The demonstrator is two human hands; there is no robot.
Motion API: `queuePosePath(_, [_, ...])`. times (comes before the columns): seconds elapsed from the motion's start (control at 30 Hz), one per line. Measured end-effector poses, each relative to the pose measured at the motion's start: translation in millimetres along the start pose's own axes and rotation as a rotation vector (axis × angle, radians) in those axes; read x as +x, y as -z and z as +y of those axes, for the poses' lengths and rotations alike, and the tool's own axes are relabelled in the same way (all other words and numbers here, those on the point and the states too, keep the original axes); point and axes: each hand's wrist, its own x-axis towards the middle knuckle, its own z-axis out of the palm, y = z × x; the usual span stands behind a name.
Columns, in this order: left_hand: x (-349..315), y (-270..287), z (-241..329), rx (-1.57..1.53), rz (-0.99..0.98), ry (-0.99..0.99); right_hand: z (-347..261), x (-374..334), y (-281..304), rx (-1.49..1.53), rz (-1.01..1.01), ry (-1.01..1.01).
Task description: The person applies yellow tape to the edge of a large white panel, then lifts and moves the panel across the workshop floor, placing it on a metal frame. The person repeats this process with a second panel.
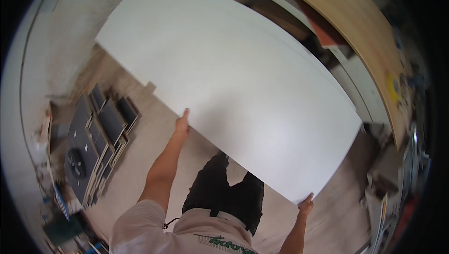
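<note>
A large white panel (234, 81) stretches across the middle of the view, from the far left to the near right. My left hand (183, 121) grips its near long edge, with the thumb on top and the other fingers hidden underneath. Close to the panel's near right corner, my right hand (306, 204) is closed on the same edge, thumb upward. A small notch shows in the near edge, farther left than my left hand. The panel's underside is hidden.
Several dark grey boards (100, 137) are stacked at the left, with a black object (75, 162) on them. A wooden-topped workbench (369, 34) curves along the right, boards beneath it. A pale wall (65, 43) stands at the far left. More boards (381, 198) lean at the near right.
</note>
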Motion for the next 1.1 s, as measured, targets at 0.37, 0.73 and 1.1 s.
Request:
queuePosePath(0.37, [-173,134,109,0.227,0.026,-0.316,18,-229,178,0.006,0.065,-0.032])
queuePosePath(0.73, [-331,62,248,0.293,-0.010,-0.864,36,-220,305,0.506,0.142,0.871])
queuePosePath(1.1, [-371,-86,322,0.201,0.178,-1.115,-17,82,226,1.297,0.559,1.028])
